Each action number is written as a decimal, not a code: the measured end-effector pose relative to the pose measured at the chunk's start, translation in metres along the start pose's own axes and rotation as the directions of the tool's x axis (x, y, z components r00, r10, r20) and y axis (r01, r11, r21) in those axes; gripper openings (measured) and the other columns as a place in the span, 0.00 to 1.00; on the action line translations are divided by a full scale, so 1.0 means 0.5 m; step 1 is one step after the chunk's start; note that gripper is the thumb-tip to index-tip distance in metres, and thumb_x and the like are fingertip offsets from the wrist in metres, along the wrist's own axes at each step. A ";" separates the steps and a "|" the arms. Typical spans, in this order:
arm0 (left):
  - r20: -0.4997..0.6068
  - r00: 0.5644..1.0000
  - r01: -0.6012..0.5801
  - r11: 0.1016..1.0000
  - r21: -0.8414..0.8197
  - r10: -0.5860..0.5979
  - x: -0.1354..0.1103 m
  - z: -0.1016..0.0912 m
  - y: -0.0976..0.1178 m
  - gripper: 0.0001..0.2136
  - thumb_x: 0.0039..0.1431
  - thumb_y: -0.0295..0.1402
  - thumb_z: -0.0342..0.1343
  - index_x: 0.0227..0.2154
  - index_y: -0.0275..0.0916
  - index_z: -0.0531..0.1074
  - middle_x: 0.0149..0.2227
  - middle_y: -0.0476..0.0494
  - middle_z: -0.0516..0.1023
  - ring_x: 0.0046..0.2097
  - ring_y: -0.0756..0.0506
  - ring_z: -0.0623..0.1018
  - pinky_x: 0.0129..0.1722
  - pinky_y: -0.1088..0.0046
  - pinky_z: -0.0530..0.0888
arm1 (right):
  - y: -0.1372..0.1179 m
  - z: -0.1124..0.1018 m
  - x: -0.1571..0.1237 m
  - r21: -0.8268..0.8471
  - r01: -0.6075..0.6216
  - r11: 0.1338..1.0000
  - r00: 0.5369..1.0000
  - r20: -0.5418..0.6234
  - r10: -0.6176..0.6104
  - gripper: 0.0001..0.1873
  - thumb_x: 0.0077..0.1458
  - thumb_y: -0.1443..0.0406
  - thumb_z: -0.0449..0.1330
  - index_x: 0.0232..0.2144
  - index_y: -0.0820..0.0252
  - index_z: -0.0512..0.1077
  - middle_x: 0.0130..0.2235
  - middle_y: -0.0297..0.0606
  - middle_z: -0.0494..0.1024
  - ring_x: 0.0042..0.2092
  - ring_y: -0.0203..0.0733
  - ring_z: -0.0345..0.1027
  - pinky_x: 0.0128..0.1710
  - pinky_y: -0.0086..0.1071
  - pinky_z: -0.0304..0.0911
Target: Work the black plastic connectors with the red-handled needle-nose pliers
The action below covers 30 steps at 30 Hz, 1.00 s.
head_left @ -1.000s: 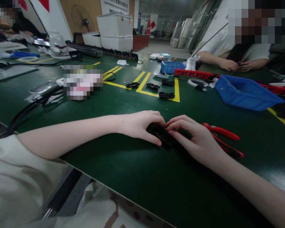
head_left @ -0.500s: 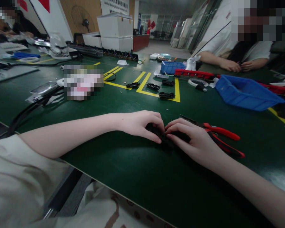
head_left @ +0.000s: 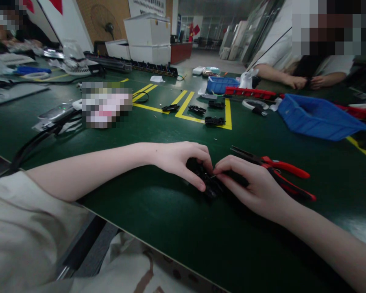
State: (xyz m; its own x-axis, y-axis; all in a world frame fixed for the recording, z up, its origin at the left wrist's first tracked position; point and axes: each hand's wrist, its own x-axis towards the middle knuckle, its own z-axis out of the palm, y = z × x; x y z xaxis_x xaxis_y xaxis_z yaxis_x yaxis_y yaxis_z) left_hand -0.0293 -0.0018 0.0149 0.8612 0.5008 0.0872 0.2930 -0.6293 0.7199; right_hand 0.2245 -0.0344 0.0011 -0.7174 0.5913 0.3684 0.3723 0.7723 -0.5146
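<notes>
On the green table, my left hand [head_left: 186, 160] grips a small black plastic part [head_left: 211, 189] between thumb and fingers. Part of it is hidden under that hand. Close against it, my right hand [head_left: 247, 179] pinches a thin metal pin [head_left: 214, 176] with thumb and forefinger, its tip at the black part. Beside and behind my right hand lie pliers [head_left: 288, 167] with red and black handles, untouched. Farther back, several similar black parts [head_left: 215, 121] rest in and near the yellow tape marks [head_left: 190, 119].
A blue bin [head_left: 320, 118] stands at the right, a smaller blue bin [head_left: 222, 84] at the back. Red strips [head_left: 250, 92] lie near them. A co-worker's hands [head_left: 305, 81] are across the table. Black cables [head_left: 39, 136] run at the left. One tiny metal pin [head_left: 215, 139] lies ahead.
My right hand has shifted slightly right and down, and the metal pin between its fingers now shows. More of the black part is visible below my left hand, whose thumb moved slightly down.
</notes>
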 end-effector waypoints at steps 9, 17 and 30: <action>-0.002 0.999 -0.035 0.998 0.054 0.035 -0.004 0.000 -0.007 0.17 0.53 0.40 0.74 0.45 0.41 0.83 0.49 0.41 0.78 0.52 0.41 0.79 0.54 0.65 0.75 | -0.002 0.001 -0.002 -0.046 0.054 0.997 0.998 -0.005 -0.055 0.06 0.67 0.67 0.56 0.38 0.54 0.73 0.37 0.37 0.80 0.37 0.40 0.75 0.37 0.33 0.70; -0.035 0.998 -0.046 0.998 0.046 0.048 -0.003 0.004 -0.008 0.16 0.54 0.39 0.73 0.45 0.43 0.85 0.47 0.42 0.78 0.50 0.42 0.79 0.52 0.66 0.76 | -0.001 0.000 -0.001 -0.113 0.115 0.987 0.993 0.009 -0.115 0.07 0.67 0.69 0.55 0.39 0.55 0.73 0.38 0.38 0.79 0.38 0.39 0.75 0.37 0.33 0.70; -0.085 0.991 -0.093 0.993 0.077 0.099 -0.003 0.014 -0.007 0.12 0.56 0.40 0.72 0.42 0.43 0.87 0.45 0.42 0.80 0.47 0.43 0.80 0.49 0.67 0.76 | -0.026 -0.016 0.005 -0.273 0.108 0.956 0.993 0.076 -0.091 0.10 0.67 0.68 0.55 0.38 0.56 0.77 0.39 0.39 0.81 0.37 0.41 0.75 0.35 0.35 0.69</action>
State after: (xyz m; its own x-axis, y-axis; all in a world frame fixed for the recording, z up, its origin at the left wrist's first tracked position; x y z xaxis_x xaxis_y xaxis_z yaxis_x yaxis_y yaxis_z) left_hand -0.0288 -0.0043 0.0075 0.8476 0.4845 0.2163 0.2431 -0.7169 0.6534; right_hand 0.2227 -0.0412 0.0148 -0.7907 0.4993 0.3541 0.4391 0.8657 -0.2403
